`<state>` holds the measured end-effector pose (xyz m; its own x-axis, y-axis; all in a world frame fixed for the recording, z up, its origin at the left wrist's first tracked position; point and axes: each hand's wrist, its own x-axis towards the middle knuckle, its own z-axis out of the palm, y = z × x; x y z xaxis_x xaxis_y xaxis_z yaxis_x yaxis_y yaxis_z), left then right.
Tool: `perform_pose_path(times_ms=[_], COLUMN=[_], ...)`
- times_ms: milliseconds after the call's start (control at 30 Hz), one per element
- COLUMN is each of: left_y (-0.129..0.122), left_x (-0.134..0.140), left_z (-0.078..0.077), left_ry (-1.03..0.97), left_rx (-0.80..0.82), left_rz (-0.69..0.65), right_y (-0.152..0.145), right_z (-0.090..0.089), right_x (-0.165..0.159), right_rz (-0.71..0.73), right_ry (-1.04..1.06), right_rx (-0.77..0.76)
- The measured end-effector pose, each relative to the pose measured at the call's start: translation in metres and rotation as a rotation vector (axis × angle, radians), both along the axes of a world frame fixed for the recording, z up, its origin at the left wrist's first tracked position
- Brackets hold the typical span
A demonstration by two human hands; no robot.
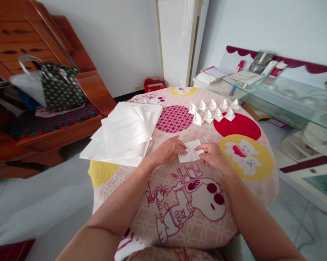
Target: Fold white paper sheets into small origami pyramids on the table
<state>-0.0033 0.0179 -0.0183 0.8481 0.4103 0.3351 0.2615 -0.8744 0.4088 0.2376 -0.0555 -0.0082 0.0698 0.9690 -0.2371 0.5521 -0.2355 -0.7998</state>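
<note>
A small folded square of white paper (190, 151) lies between my two hands on the cloth-covered table. My left hand (171, 149) is closed at its left edge, fingers curled onto the paper. At the opposite edge, my right hand (211, 154) pinches the paper between thumb and forefinger. Beyond the hands stand several pointed folded white paper shapes (208, 116) in two rough rows. A loose stack of white printed sheets (125, 132) spreads over the table's left side, near my left forearm.
The patterned tablecloth (163, 203) covers a rounded table. To the right stands a glass-topped shelf (285, 98) with tins and papers on it. A wooden bench (90, 92) holding a dark patterned bag (60, 86) is at the left. A red bag (154, 85) sits by the wall.
</note>
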Motion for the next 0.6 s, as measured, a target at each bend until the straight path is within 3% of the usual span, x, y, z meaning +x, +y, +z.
perform_pose_path(times_ms=[233, 367, 500, 600], left_y=[0.001, 0.001, -0.005, -0.005], left_x=[0.002, 0.000, 0.000, 0.002], left_z=[-0.002, -0.004, 0.001, 0.005], left_ry=[0.036, 0.065, 0.055, 0.086], left_rx=[-0.055, -0.068, -0.057, -0.126], left_rz=[-0.045, -0.027, -0.017, -0.069], right_y=[-0.002, -0.001, -0.001, -0.004], right_z=[-0.005, -0.004, 0.000, 0.000], right_x=[0.002, 0.011, 0.016, 0.009], right_rz=[0.046, 0.063, 0.003, 0.087], right_ry=[0.078, -0.076, -0.322, -0.249], right_rx=[0.025, 0.107, 0.289, 0.345])
